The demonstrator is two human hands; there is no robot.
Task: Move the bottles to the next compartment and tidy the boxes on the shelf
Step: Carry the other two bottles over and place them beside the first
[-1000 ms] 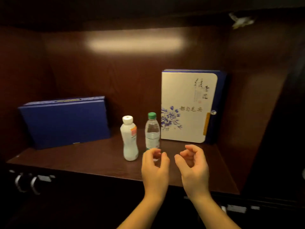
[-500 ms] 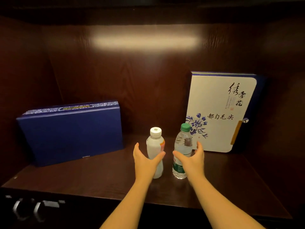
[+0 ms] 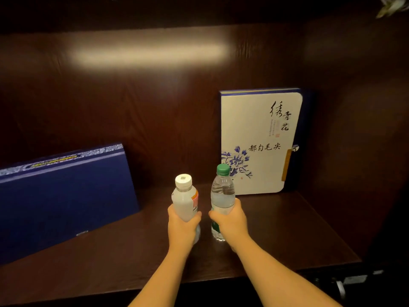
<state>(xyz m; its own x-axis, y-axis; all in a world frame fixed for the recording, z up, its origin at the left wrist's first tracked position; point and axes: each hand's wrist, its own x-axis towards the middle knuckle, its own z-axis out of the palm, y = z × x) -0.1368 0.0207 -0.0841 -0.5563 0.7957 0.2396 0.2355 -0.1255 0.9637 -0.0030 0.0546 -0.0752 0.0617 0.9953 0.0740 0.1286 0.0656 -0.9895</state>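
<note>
Item count: two bottles, two boxes, two hands; all lie within one compartment of a dark wooden cabinet.

The white bottle (image 3: 184,200) has a white cap and a pink-edged label; the left hand (image 3: 182,227) is wrapped around its lower body, fingers closed on it. The clear bottle (image 3: 222,191) has a green cap and stands just right of the white bottle, close to it but apart; the right hand (image 3: 229,220) is closed around its middle, and its base shows below the hand, near the shelf surface. Whether either base rests on the shelf cannot be told. Both bottles are upright, near the centre of the shelf (image 3: 287,235).

The blue box (image 3: 62,196) lies at the left, on its long edge, leaning back; the white box (image 3: 259,140) with blue flower print and black calligraphy stands upright at the far right, against the back panel (image 3: 155,96).

Surface: glossy dark brown wood; a soft band of light reflects on the back panel; metal handles (image 3: 340,284) show below the shelf edge at the near right.
</note>
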